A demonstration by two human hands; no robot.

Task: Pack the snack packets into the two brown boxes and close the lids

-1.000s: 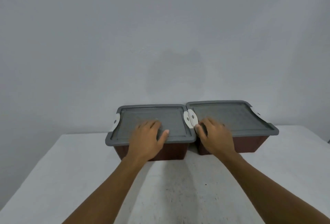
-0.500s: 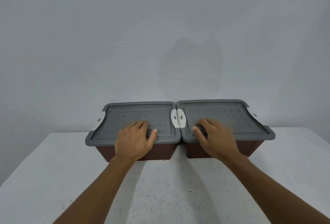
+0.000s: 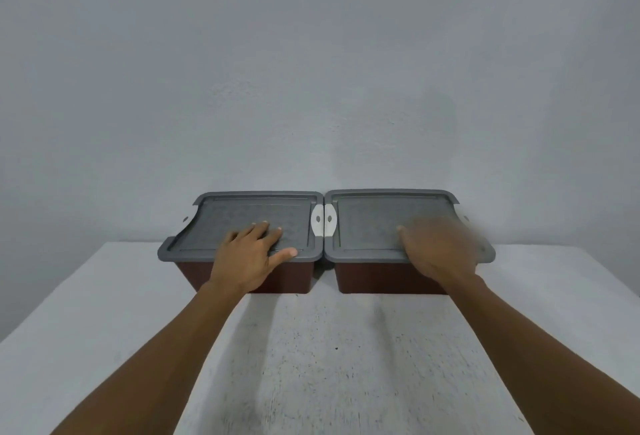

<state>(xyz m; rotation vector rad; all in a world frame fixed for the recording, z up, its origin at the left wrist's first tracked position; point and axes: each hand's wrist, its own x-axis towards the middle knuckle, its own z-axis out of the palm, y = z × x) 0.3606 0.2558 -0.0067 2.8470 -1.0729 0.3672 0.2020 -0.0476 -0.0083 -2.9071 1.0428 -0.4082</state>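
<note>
Two brown boxes stand side by side at the far edge of the table, the left box (image 3: 291,280) and the right box (image 3: 374,278). Each carries a grey lid with white latches where they meet: left lid (image 3: 249,213), right lid (image 3: 367,223). Both lids lie flat on their boxes. My left hand (image 3: 247,254) rests palm-down on the left lid's front part, fingers spread. My right hand (image 3: 440,247) lies on the right lid's front right part and is blurred by motion. No snack packets are visible.
The boxes sit on a white table (image 3: 311,358) against a plain grey wall (image 3: 311,71). The table's left edge runs diagonally at the lower left. My two forearms reach across the table from the bottom corners.
My right hand has slid rightward across the right lid, from near the middle latches to its right part. My left hand stays on the left lid. The view has shifted slightly.
</note>
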